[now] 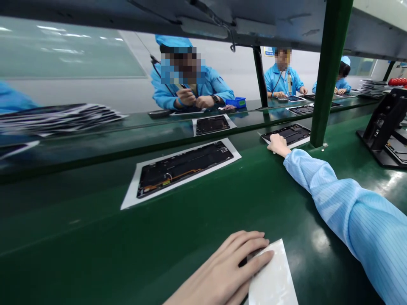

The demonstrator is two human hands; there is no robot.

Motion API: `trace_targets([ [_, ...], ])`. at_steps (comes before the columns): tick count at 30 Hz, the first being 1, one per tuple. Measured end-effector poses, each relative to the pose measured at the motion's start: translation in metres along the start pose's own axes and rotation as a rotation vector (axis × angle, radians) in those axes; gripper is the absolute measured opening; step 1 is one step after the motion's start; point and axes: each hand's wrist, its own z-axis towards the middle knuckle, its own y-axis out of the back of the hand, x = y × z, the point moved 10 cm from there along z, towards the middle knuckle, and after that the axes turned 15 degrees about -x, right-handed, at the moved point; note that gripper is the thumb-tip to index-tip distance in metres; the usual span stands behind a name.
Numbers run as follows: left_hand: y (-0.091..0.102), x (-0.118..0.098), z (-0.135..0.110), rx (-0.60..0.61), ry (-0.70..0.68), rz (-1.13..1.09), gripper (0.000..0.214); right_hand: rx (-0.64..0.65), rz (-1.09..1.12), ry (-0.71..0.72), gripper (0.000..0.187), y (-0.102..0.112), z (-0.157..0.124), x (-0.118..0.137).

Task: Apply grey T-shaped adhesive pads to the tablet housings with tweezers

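My left hand (229, 267) is low in the middle of the head view, its fingers bent and the thumb side lying on a white sheet (273, 275). Something dark shows in the gap between the fingers; I cannot make out what. My right hand (279, 145), at the end of a blue sleeve, reaches far forward. Its fingers close on the near left corner of a black tablet housing (294, 134) lying on white paper; the fingertips are partly hidden. Left of it, another tablet housing (187, 167) with an orange flex cable lies on white paper.
A green post (330, 76) stands just right of my right hand, under a grey overhead shelf (190, 25). A black stand (378, 131) is at the right. Across the green bench (133, 241), several people in blue work beside a stack of housings (60, 118) and a blue bin (235, 102).
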Motion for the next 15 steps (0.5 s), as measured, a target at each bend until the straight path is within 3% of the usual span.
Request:
trace_targets([
  [5, -0.002, 0.005, -0.001, -0.008, 0.010, -0.064, 0.042, 0.028, -0.005, 0.126, 0.033, 0.025, -0.016, 0.029],
  [9, -0.004, 0.002, 0.003, 0.041, -0.010, -0.018, 0.049, 0.030, -0.004, 0.251, 0.031, 0.060, -0.035, 0.051],
  [15, -0.003, 0.007, 0.005, 0.017, 0.024, 0.018, 0.044, 0.131, 0.001, 0.545, 0.018, 0.109, -0.107, 0.043],
])
